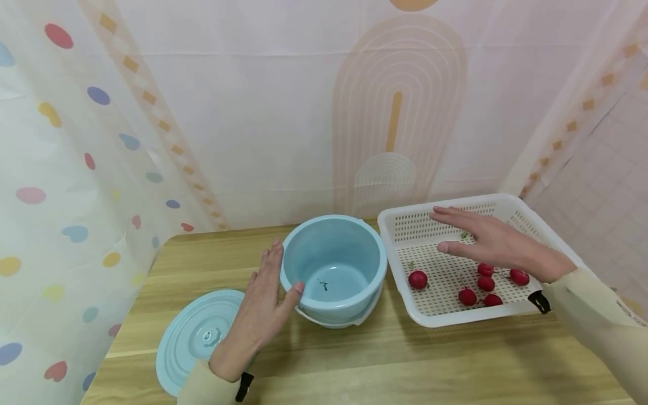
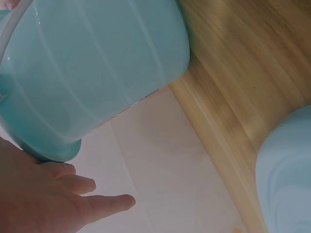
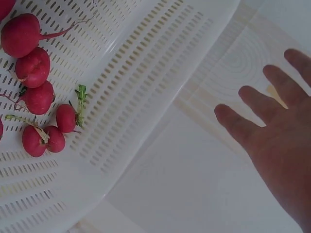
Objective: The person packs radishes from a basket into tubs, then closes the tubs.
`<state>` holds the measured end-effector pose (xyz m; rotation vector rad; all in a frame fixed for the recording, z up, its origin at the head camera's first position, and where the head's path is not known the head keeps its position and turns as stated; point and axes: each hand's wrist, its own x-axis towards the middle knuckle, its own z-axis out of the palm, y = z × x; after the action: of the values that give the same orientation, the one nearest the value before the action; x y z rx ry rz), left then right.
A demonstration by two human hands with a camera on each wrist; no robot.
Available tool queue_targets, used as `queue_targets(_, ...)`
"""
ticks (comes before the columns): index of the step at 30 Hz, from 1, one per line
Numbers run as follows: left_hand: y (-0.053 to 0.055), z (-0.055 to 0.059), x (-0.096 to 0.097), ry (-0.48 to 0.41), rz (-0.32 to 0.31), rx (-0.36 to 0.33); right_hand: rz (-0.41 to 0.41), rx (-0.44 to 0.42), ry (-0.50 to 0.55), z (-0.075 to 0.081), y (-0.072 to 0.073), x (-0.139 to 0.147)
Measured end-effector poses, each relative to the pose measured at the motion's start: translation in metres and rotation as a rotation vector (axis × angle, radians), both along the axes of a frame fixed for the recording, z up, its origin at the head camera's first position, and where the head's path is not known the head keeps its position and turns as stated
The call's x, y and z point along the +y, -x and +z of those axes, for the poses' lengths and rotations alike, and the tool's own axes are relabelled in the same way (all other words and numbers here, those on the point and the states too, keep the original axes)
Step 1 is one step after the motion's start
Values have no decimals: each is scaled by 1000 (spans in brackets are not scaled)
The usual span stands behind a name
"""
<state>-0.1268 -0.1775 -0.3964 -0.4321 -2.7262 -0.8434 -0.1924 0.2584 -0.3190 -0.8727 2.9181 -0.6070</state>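
Note:
A light-blue bucket (image 1: 334, 264) stands upright in the middle of the table, with a few dark leafy bits on its floor. My left hand (image 1: 260, 301) is at the bucket's left rim with fingers straight; in the left wrist view its fingers lie by the rim of the bucket (image 2: 97, 63). My right hand (image 1: 498, 239) hovers, fingers extended and holding nothing, over a white perforated basket (image 1: 400, 281). Several red radishes (image 1: 417, 279) lie in the basket. The right wrist view shows the radishes (image 3: 35, 68), some with roots and green stems, apart from the spread fingers (image 3: 252, 104).
A round light-blue lid (image 1: 177, 343) lies on the table left of the bucket, partly behind the left hand. The wooden table (image 1: 364, 365) ends against a patterned curtain (image 1: 273, 140) at the back and left. The basket sits close to the bucket's right side.

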Motion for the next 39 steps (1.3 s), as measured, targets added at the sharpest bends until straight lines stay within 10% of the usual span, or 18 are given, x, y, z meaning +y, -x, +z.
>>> queue_targets(25, -13, -1, 10, 17, 6, 20, 128, -382, 121, -14, 44, 1)
queue_targets(39, -23, -2, 6, 28, 23, 28, 271, -642, 147, -64, 52, -7)
